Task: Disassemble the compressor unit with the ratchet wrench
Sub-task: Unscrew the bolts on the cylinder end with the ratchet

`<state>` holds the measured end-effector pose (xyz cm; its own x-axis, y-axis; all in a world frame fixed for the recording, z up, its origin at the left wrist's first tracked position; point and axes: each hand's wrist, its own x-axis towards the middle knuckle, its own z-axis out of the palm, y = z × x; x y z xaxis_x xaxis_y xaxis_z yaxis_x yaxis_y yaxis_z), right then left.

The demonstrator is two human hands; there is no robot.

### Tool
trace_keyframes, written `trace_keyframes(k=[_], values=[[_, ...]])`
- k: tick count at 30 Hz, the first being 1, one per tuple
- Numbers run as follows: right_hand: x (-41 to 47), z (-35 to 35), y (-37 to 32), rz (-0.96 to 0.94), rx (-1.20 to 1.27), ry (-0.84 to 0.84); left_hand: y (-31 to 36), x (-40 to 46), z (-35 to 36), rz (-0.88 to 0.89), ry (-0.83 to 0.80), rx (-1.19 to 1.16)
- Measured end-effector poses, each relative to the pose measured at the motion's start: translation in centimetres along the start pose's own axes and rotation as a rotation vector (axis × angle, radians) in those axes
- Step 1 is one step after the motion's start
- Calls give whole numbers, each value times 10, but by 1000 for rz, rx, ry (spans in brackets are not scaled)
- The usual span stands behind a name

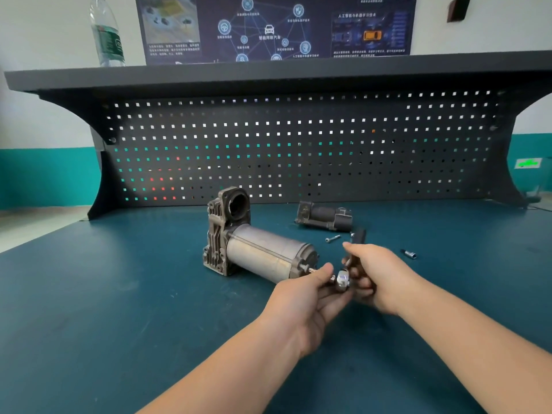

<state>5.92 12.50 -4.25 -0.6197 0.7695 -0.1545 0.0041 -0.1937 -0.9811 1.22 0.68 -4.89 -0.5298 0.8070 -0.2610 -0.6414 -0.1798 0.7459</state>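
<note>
Nearest the camera, two bare forearms reach in over the desk (119, 279), and the hands meet just in front of the compressor's near end. The right hand (379, 276) is curled around the dark handle of the ratchet wrench (343, 280), whose shiny head sits between both hands; the left hand (304, 294) pinches at the small bit or bolt by that head, close to the end cap of the compressor (257, 249). The compressor lies on its side mid-desk, its finned cast head pointing away to the left and its round steel can toward the hands. It looks heavy, rigid and unlikely to be harmed by firm handling, but the smooth can would probably roll or slip under torque, so the ribbed casting seems the better place to brace it. The wrench is hard and slick at the head; the handle gives the grip. Behind to the right lies a second, darker unit (325, 216), well apart, with a loose bolt (333, 239) near it and a small socket (409, 254) further right; these small parts could roll or get knocked. A pegboard (298, 144) stands behind the desk, with a water bottle (107, 34) on the shelf above it; nothing blocks the near end.
</note>
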Motion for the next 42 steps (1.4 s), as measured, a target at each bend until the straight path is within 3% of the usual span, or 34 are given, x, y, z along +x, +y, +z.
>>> trace_keyframes(k=[2, 5, 7, 9, 11, 13, 15, 16, 18, 20, 22, 23, 25, 27, 29, 30, 32, 34, 36, 37, 39, 42], values=[[0, 3, 3, -79, -16, 35, 0, 0, 0, -10, -4, -3], [-13, 8, 5, -717, -203, 177, 2, -1, 1, -17, -16, -24], [-23, 8, 5, -1159, -365, 54, 2, -2, 1, -8, -33, -12], [-25, 7, 10, -1316, -455, -5, 2, -1, 2, -3, -37, 4], [-18, 7, 9, -1092, -370, 95, 2, 0, 1, -12, -37, -10], [-10, 6, 4, -599, -266, 169, 2, -1, 2, -17, -37, -10], [-1, 3, 3, -167, -72, 63, 1, -2, 2, -17, -48, 0], [0, 3, 2, -94, -5, 40, 1, -2, 2, -21, -55, 1], [-1, 3, 3, -293, -84, 100, 2, -2, 2, -23, -54, -13], [-12, 6, 4, -762, -252, 165, 4, -2, 1, -15, -37, -30], [-23, 8, 5, -1101, -359, 68, 4, -3, 1, -6, -23, -26], [-24, 8, 7, -1145, -374, 37, 4, -3, 1, -5, -19, -17], [-17, 7, 8, -964, -330, 110, 4, -3, 2, -9, -18, -8], [-8, 5, 3, -520, -221, 149, 3, -2, 2, -12, -22, 3], [0, 2, 3, -109, -44, 34, 3, -2, 2, -15, -32, 12], [0, 2, 3, -39, 18, 12, 2, -2, 2, -17, -35, 11], [-2, 3, 5, -250, -44, 67, 2, -2, 2, -9, -29, 3], [-12, 5, 5, -770, -225, 134, 2, -1, 0, 3, -16, -6], [-21, 6, 5, -1199, -439, 14, 3, 0, -1, 11, -23, 11], [-22, 5, 8, -1301, -494, -36, 3, -1, -1, 10, -29, 25], [-21, 7, 12, -1205, -438, 3, 3, -1, 0, 3, -25, 27], [-8, 6, 4, -573, -233, 158, 4, 0, 1, -3, -2, 9]])
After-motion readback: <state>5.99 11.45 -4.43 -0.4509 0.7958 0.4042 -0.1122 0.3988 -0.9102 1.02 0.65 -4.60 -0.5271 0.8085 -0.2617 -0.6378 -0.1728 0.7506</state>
